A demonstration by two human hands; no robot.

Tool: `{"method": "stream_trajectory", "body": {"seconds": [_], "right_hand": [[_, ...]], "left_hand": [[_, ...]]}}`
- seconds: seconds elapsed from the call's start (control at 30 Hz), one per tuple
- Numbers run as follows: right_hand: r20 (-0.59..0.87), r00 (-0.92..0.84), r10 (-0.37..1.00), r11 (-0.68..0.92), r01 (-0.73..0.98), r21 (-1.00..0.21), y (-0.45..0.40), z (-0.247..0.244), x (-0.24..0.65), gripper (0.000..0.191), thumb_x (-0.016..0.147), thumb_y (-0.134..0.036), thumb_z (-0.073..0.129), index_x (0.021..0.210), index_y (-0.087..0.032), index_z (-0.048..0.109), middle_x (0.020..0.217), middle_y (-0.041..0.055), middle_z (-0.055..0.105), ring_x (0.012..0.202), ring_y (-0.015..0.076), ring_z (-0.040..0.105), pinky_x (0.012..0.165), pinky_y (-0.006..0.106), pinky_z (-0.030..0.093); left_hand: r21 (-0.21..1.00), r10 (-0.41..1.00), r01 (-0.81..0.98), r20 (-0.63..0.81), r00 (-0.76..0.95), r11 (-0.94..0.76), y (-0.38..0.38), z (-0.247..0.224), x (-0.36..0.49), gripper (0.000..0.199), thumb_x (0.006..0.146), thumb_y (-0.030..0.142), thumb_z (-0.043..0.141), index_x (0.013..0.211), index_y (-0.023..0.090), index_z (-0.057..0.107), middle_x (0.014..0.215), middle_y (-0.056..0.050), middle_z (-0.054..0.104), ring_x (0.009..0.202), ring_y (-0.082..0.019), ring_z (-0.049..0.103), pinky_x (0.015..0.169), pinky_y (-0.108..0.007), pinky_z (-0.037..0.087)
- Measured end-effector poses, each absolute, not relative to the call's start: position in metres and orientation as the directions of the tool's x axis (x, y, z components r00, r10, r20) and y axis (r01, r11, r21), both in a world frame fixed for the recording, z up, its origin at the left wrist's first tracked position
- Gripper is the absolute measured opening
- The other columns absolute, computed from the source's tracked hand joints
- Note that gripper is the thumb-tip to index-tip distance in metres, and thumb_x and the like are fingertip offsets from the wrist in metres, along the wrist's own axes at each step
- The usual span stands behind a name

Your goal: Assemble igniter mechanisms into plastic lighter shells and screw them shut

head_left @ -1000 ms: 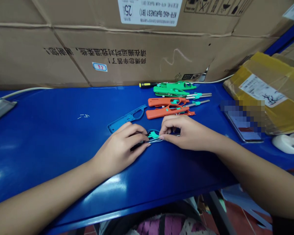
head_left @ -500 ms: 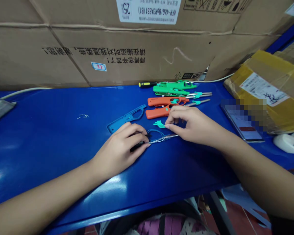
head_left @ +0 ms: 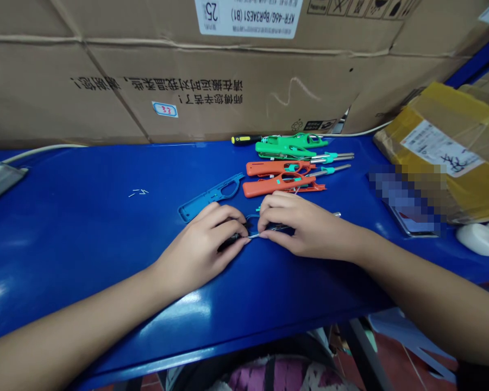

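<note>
Head view, clock centred on the gap between the hands, 12 pointing away: glossy blue tabletop (head_left: 85, 244) spreads wide at 9 o'clock, its straight front edge at 6, while a creased cardboard box (head_left: 199, 70) walls off 12. The left hand's (head_left: 206, 241) fingers curl clamped over a dark body (head_left: 228, 240), mostly hidden; the right hand (head_left: 289, 222) pinches thumb and fingertip together on thin white wire (head_left: 254, 235). A slim, curved blue loop (head_left: 251, 216) shows between the 2 hands. At 11, a hollow plastic half-shell (head_left: 212, 197) lies near; at 1, 2 smooth orange handles (head_left: 264, 188) crowd the right knuckles.
</note>
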State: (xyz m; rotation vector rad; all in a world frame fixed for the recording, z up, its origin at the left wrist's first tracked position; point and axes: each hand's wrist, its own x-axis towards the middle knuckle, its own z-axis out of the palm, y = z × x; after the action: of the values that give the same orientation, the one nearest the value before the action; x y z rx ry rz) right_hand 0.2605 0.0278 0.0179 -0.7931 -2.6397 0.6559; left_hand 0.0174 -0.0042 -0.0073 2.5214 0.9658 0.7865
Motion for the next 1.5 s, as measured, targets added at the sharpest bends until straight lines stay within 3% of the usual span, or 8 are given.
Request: {"method": "stream_trajectory", "body": {"seconds": [0.2,0.37,0.67,0.9,1.2,1.5], "right_hand": [[0.136,-0.766,0.629,0.672,0.448,-0.589,0.0285,0.0154,0.2591,0.008,0.089,-0.01,0.064,0.087,-0.018,0.066,0.091,0.0023,0.062,0.089,0.0154,0.057,0.082,0.029,0.045],[0.102,-0.681,0.726,0.556,0.493,-0.669,0.0294,0.0158,0.2545,0.011,0.083,-0.008,0.07,0.084,-0.018,0.066,0.079,-0.0017,0.063,0.073,0.0113,0.055,0.068,0.024,0.043],[0.046,-0.674,0.737,0.512,0.512,-0.689,0.0294,0.0188,0.2542,0.014,0.083,-0.005,0.064,0.082,-0.016,0.072,0.079,-0.0002,0.069,0.072,0.0116,0.059,0.065,0.024,0.044],[0.061,-0.739,0.67,0.584,0.475,-0.658,0.0318,0.0219,0.2576,0.008,0.084,-0.011,0.067,0.089,-0.017,0.071,0.088,0.0014,0.068,0.082,0.0134,0.061,0.076,0.026,0.046],[0.061,-0.706,0.706,0.551,0.493,-0.673,0.032,0.0209,0.256,0.009,0.087,-0.01,0.064,0.086,-0.018,0.069,0.079,-0.0008,0.066,0.07,0.0115,0.054,0.066,0.025,0.042],[0.085,-0.723,0.685,0.589,0.482,-0.649,0.0319,0.019,0.2563,0.012,0.086,-0.007,0.063,0.086,-0.018,0.069,0.082,0.0,0.067,0.075,0.012,0.057,0.069,0.025,0.042]], "left_hand": [[0.481,0.686,0.502,0.371,0.626,-0.719,-0.0039,-0.0066,0.0178,0.01,0.097,0.017,0.059,0.097,0.018,0.068,0.108,-0.008,0.064,0.101,-0.02,0.058,0.092,-0.034,0.048],[0.508,0.702,0.501,0.363,0.613,-0.701,-0.0042,-0.0042,0.0184,0.011,0.096,0.015,0.058,0.095,0.018,0.069,0.106,-0.007,0.064,0.101,-0.02,0.059,0.091,-0.034,0.048],[0.567,0.734,0.493,0.345,0.585,-0.66,-0.0009,-0.004,0.0212,0.008,0.096,0.017,0.059,0.092,0.016,0.066,0.102,-0.006,0.065,0.096,-0.018,0.06,0.089,-0.033,0.048],[0.591,0.755,0.499,0.336,0.563,-0.634,-0.0011,-0.0046,0.0214,0.007,0.095,0.018,0.06,0.09,0.016,0.065,0.1,-0.005,0.065,0.095,-0.018,0.06,0.087,-0.033,0.048],[0.612,0.773,0.506,0.311,0.552,-0.608,-0.0021,-0.0021,0.0219,0.007,0.096,0.02,0.057,0.095,0.017,0.064,0.099,-0.006,0.065,0.094,-0.019,0.06,0.087,-0.035,0.048],[0.654,0.782,0.481,0.296,0.548,-0.584,-0.0038,0.0008,0.019,0.016,0.089,0.01,0.055,0.097,0.018,0.067,0.102,-0.005,0.066,0.097,-0.019,0.062,0.091,-0.034,0.049]]}}
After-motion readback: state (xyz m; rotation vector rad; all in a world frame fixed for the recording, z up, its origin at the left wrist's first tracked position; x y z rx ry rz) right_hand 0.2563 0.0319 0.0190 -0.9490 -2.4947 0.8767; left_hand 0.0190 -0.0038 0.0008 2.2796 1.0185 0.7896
